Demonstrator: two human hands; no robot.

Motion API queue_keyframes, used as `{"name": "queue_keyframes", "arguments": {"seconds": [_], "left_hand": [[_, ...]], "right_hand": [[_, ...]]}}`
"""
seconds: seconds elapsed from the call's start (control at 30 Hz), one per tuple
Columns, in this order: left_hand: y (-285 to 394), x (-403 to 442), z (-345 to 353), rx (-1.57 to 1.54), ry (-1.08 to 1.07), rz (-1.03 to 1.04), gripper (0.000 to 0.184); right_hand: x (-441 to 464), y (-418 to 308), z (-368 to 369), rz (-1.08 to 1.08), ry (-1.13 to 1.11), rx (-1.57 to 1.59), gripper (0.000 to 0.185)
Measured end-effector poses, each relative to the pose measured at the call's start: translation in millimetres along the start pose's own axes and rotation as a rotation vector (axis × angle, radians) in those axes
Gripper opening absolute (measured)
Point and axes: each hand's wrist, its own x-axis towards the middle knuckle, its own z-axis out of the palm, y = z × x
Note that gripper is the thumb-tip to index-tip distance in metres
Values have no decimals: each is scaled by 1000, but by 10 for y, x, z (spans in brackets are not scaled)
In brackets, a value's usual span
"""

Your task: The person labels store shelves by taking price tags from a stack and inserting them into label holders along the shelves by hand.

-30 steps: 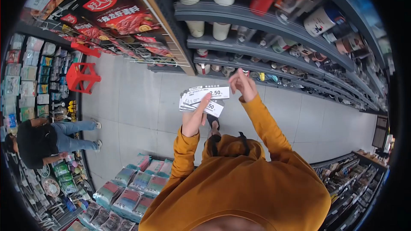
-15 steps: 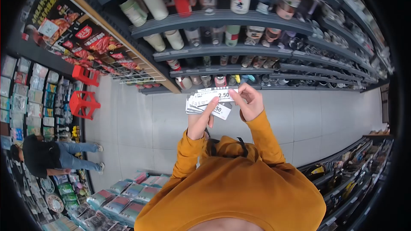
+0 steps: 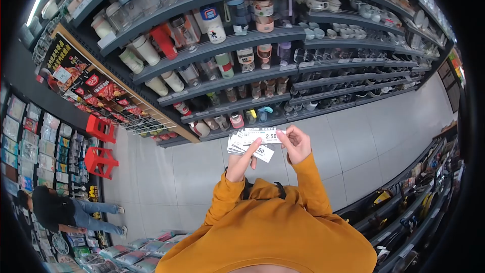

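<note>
And here we are, mid-aisle: stack of printed price tags (image 3: 236,147) up front, held out ahead of the wearer's chest, fanned approx. L to R, above the grey floor tiles (image 3: 202,179). L hand (image 3: 241,166) is clamped on the stack, thumb pressed flat across the top, fingers tucked underneath, partly hidden. R hand (image 3: 298,144) has thumb & fingers together on the R end of the uppermost "2.50" tag (image 3: 271,136); a 2nd tag, reading ".50" w/ its 1st digit covered, slants out below. Both mustard sleeves (image 3: 309,182) reach fwd.

Beyond the hands, dark shelving (image 3: 273,37) stacked w/ drinkware: red tumbler (image 3: 162,40), blue-topped white bottle (image 3: 213,28), plus bowls (image 3: 348,32) on the R. Far L, two red plastic stools (image 3: 101,161) near a rack of hanging food packs (image 3: 103,91); below them in view, a person in black top & jeans (image 3: 53,211) by the goods wall. Wrapped packs (image 3: 132,257) at bottom L, contents unclear.
</note>
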Motion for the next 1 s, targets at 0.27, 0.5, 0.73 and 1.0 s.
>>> {"name": "queue_keyframes", "arguments": {"seconds": [0.27,0.5,0.73,1.0], "left_hand": [[-155,-98,334,42,-43,-57,20],[-193,-206,479,67,-72,-73,21],[-167,-278,623,70,-25,-55,19],[-97,-194,861,67,-98,10,17]], "right_hand": [[-350,-103,-362,73,34,44,15],[-507,-164,-527,72,72,35,15],[-643,-189,-597,33,93,18,13],[-735,-313,-694,64,208,40,17]]}}
